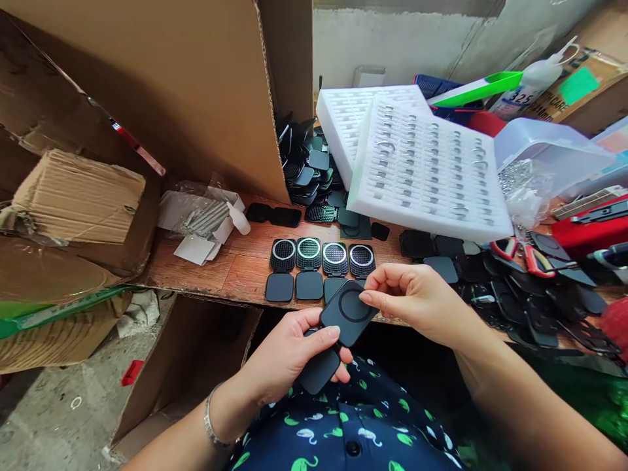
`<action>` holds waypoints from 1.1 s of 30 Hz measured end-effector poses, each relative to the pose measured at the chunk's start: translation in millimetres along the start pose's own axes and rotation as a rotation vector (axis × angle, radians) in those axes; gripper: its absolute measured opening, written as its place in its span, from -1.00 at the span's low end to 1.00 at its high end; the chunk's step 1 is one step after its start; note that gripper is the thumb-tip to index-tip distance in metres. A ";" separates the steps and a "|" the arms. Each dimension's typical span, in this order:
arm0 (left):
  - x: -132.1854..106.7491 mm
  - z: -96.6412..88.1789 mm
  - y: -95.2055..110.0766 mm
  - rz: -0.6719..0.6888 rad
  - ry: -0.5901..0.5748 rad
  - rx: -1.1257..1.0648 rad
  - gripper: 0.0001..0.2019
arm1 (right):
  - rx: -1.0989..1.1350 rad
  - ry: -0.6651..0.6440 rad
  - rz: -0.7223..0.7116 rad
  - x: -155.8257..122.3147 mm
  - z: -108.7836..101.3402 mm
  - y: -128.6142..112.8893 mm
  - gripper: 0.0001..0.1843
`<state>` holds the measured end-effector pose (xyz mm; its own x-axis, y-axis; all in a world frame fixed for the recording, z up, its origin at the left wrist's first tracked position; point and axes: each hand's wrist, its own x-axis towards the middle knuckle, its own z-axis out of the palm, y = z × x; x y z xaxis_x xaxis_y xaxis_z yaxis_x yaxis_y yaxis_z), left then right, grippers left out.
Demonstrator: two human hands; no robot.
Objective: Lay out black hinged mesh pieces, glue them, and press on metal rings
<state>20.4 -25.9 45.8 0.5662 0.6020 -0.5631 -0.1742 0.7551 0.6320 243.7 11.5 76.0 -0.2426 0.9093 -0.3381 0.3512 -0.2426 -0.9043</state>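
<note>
A black hinged two-part panel with a dark ring on its upper half is in my left hand; the thumb presses its face and the fingers wrap behind. The lower half hangs tilted towards me. My right hand pinches at the panel's upper right edge with thumb and forefinger; whether something small is between these fingertips I cannot make out. Just beyond lies a row of several similar opened panels, their gridded halves carrying pale rings and their plain halves towards the table's front edge.
A tall cardboard sheet stands at left, near a pile of black parts. White foam trays of metal clips lean at the back. More black parts lie right. An open carton is below the table.
</note>
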 end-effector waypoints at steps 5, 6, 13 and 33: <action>-0.9 3.2 1.4 0.015 0.027 0.011 -0.59 | -0.103 0.040 -0.067 -3.8 1.6 -5.3 -0.77; -1.1 3.6 1.6 0.018 0.035 0.015 -0.59 | -0.142 0.055 -0.090 -4.4 2.2 -6.2 -0.79; -1.7 4.2 0.5 0.060 0.074 0.071 -0.61 | -0.419 0.172 -0.243 -7.4 9.5 -11.5 -0.82; 1.3 -2.9 0.9 0.157 0.155 -0.024 -0.63 | -1.098 0.396 -0.646 -6.3 29.9 -3.3 -0.37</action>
<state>18.6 -23.7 44.1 0.4003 0.7440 -0.5350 -0.2703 0.6537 0.7068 217.0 -3.5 73.3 -0.4290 0.8386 0.3358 0.8600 0.4928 -0.1321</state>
